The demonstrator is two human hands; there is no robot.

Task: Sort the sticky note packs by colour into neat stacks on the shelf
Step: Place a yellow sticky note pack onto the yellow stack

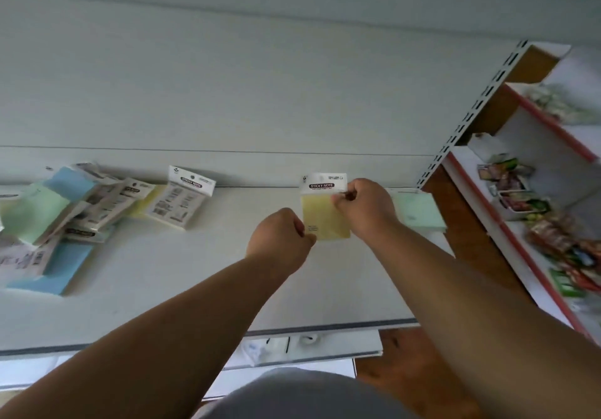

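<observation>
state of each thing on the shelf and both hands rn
yellow pack: front up, held at two corners, set near the shelf's back
left hand: pinching the yellow pack's lower left corner
right hand: pinching its header card
green pack: lying flat, right of the yellow pack
loose pile: unsorted, blue, green and yellow packs overlapping
shelf: sorting unfinished

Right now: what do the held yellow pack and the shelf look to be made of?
Yellow pack: a paper pad, probably in a clear glossy plastic sleeve, going by the sheen streak across its face; the white printed header looks like card. Left hand pinches its lower corner, right hand its top edge. Shelf: smooth off-white painted surface, likely sheet metal given the slotted upright, though that is a guess.
</observation>
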